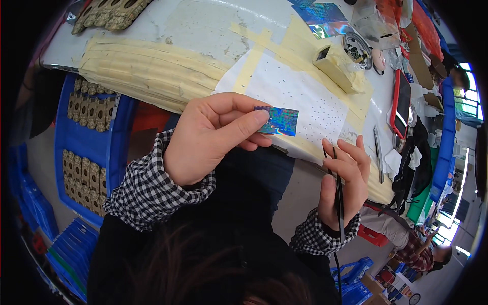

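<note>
My left hand (pixel 201 140) pinches a small shiny blue-green holographic sheet (pixel 284 122) between thumb and fingers, holding it above the front edge of the table. To its right, my right hand (pixel 348 175) holds a pair of slim black tweezers (pixel 339 203) in a loose grip, with their thin tips pointing away from me. Beyond both hands, a white paper (pixel 310 94) dotted with many tiny dark pieces is taped to the tabletop.
A yellow taped block (pixel 339 71) stands beside a round metal dish (pixel 357 50). Another holographic sheet (pixel 321 18) lies farther back. Right of the paper are a metal strip (pixel 378 152) and a red-edged black device (pixel 400 104). A blue crate (pixel 84 140) at left holds camouflage-patterned parts. Another person (pixel 419 251) is at far right.
</note>
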Motion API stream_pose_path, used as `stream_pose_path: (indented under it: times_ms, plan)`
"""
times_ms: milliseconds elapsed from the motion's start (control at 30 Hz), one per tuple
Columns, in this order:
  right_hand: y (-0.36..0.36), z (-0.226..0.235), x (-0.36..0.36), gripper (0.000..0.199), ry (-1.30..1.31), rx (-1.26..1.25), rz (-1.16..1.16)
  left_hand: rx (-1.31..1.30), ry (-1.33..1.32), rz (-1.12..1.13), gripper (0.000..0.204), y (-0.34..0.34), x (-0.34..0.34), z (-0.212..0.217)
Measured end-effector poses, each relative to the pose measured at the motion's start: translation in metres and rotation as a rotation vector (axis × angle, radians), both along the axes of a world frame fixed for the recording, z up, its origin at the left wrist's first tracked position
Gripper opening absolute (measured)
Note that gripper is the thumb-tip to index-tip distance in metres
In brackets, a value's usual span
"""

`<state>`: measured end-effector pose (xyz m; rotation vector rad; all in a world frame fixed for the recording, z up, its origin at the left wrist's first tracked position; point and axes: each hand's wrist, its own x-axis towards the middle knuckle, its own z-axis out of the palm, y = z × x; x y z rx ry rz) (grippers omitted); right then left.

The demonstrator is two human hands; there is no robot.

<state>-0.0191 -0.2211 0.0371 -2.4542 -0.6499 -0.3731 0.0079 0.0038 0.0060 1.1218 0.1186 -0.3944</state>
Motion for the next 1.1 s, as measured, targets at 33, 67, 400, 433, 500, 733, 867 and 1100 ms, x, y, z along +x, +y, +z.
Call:
stream_pose_path:
  times_ms: [33,67,400,433,500,733,867,1100]
  plan:
    - [0.002,0.000,-0.001,0.013,0.001,0.035,-0.011,-0.002,0.005,0.009,0.020,0.000,0.000,0.001]
    - [0.003,0.000,-0.003,0.013,-0.008,0.074,0.007,-0.003,0.015,0.008,0.020,-0.001,0.000,0.002]
    - [0.043,-0.003,0.009,0.026,-0.069,0.124,0.191,-0.031,0.014,-0.059,0.016,0.004,0.002,0.001]
    - [0.045,-0.004,0.010,0.026,-0.062,0.114,0.185,-0.039,0.013,-0.058,0.016,0.005,0.002,0.001]
    - [0.048,-0.006,0.012,0.026,-0.045,0.089,0.168,-0.058,0.010,-0.054,0.015,0.005,0.001,0.002]
    - [0.049,-0.015,0.013,0.027,-0.035,0.160,0.143,-0.058,-0.005,-0.052,0.015,0.004,0.001,0.000]
    - [0.051,-0.018,0.015,0.026,-0.036,0.173,0.133,-0.068,0.008,-0.046,0.016,0.004,0.000,0.000]
    - [0.051,-0.020,0.016,0.024,-0.041,0.190,0.117,-0.063,-0.011,-0.039,0.017,0.003,0.000,0.001]
